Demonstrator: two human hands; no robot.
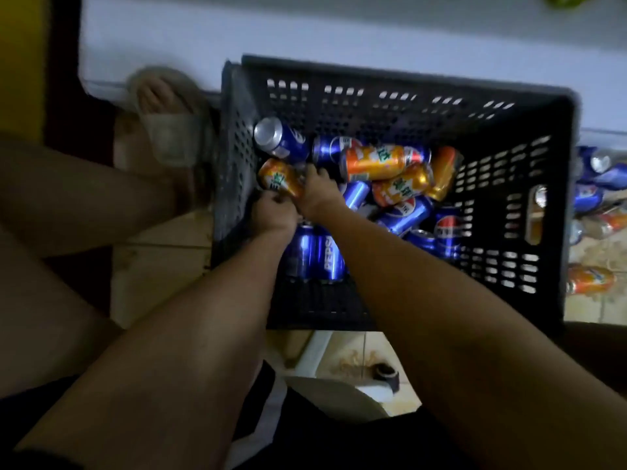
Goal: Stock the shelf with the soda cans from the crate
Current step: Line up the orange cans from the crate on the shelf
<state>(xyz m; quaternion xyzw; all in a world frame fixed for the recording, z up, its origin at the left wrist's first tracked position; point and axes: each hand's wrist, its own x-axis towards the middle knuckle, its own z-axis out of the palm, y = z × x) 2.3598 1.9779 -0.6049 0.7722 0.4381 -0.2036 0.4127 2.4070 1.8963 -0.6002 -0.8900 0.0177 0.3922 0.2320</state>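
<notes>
Two hands reach down into the black crate (400,96), the only view being the head camera looking steeply down. The left hand (271,213) sits low by the crate's left wall, fingers curled, touching the near end of an orange can (280,179) that lies on its side there; whether it truly grips the can I cannot tell through the blur. The right hand (319,189) lies just beside it, on the can's right flank, fingers bent over the can as if to steady or lift it. Blue cans (315,256) and further orange ones are heaped loose across the crate floor, most tipped over, so each likely has to be picked singly. More loose cans (592,184) lie on the tiled floor right of the crate. No shelf is clearly shown.
</notes>
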